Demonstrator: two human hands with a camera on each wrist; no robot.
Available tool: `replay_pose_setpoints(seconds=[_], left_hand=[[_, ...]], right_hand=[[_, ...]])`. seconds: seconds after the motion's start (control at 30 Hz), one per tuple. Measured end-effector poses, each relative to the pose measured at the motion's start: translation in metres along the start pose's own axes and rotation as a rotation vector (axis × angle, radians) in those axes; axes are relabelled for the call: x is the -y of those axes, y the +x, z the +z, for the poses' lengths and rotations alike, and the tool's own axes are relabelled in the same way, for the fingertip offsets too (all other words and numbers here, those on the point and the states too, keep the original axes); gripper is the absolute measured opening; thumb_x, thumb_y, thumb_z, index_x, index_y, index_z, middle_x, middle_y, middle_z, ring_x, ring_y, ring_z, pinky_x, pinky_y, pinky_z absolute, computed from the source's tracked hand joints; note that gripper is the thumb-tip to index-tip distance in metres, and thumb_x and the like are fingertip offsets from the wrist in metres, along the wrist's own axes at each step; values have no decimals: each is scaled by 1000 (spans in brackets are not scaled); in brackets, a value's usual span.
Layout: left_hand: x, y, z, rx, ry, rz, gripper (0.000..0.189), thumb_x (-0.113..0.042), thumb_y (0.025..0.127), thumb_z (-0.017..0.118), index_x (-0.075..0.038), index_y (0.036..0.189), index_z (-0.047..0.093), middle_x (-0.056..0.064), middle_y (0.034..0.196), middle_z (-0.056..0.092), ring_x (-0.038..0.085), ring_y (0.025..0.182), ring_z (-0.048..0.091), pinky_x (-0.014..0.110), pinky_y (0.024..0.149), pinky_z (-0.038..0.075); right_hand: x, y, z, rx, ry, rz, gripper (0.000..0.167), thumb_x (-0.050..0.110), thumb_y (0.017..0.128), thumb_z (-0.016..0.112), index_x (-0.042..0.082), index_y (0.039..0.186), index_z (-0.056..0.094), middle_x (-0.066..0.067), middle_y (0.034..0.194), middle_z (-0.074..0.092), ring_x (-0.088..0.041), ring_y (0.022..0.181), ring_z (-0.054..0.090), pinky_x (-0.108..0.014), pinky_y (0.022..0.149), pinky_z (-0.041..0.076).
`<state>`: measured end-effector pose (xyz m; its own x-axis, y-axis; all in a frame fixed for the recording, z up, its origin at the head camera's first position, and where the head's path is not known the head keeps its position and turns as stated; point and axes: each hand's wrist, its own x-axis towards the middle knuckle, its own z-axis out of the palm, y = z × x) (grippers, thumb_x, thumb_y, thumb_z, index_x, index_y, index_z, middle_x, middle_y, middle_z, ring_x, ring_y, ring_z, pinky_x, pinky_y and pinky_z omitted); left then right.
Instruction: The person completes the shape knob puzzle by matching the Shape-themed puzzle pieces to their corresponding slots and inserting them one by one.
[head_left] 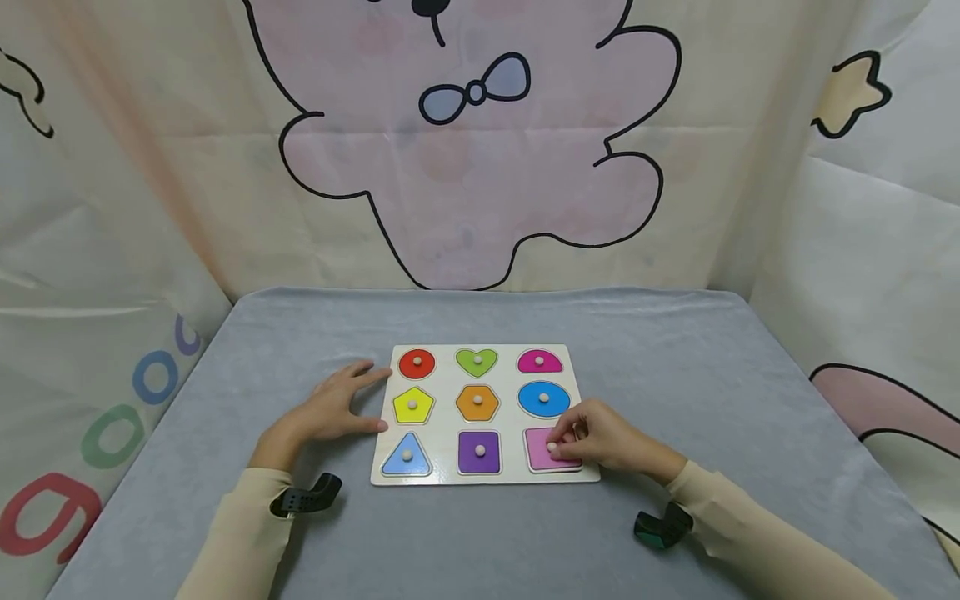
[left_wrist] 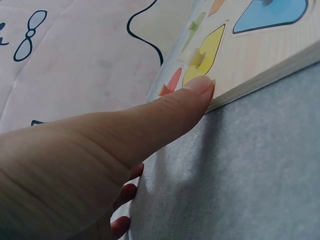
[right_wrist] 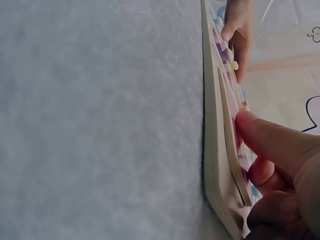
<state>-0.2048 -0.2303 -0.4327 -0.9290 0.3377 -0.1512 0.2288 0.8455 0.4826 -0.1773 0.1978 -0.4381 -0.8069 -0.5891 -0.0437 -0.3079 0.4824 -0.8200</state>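
Observation:
A white peg puzzle board (head_left: 444, 450) with knobbed coloured shapes lies on the cloth. My left hand (head_left: 330, 408) is at its left edge, fingers spread, with the thumb (left_wrist: 175, 107) touching the rim beside the yellow pentagon (head_left: 406, 411). My right hand (head_left: 611, 437) pinches the knob of the pink square puzzle piece (head_left: 536, 450) at the board's near right corner. In the right wrist view, that piece (right_wrist: 229, 135) sits tilted, with an edge raised above the board. The purple square (head_left: 468, 458) and blue oval (head_left: 528, 402) are its neighbours.
Other pieces in the board are a red circle (head_left: 406, 367), green heart (head_left: 467, 359), magenta half circle (head_left: 528, 363), orange hexagon (head_left: 467, 408) and blue triangle (head_left: 397, 464). Grey cloth (head_left: 480, 542) covers the table; printed curtains (head_left: 480, 183) hang behind and at both sides.

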Motion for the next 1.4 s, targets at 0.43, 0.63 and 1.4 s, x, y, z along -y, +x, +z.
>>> replay_pose_setpoints(seconds=[0.43, 0.63, 1.4], left_hand=[[1, 0, -1, -1, 0, 1, 88, -50, 79, 81, -21, 154, 44, 23, 163, 30, 49, 148, 26, 76, 115, 20], [1, 1, -2, -5, -5, -2, 88, -50, 79, 81, -21, 154, 44, 23, 163, 30, 49, 148, 26, 76, 115, 21], [-1, 0, 1, -2, 10, -32, 88, -49, 78, 82, -23, 154, 44, 21, 163, 31, 48, 148, 27, 75, 115, 23]], right_hand=[[-1, 0, 2, -16, -23, -6, 7, 16, 84, 83, 10, 87, 80, 0, 62, 55, -2, 55, 46, -17, 48, 37], [0, 1, 2, -21, -49, -1, 8, 17, 84, 83, 11, 87, 80, 2, 63, 57, -3, 56, 48, -17, 49, 38], [-7, 0, -6, -74, 33, -9, 15, 17, 93, 73, 7, 104, 76, -4, 81, 62, -4, 57, 48, -18, 50, 41]])
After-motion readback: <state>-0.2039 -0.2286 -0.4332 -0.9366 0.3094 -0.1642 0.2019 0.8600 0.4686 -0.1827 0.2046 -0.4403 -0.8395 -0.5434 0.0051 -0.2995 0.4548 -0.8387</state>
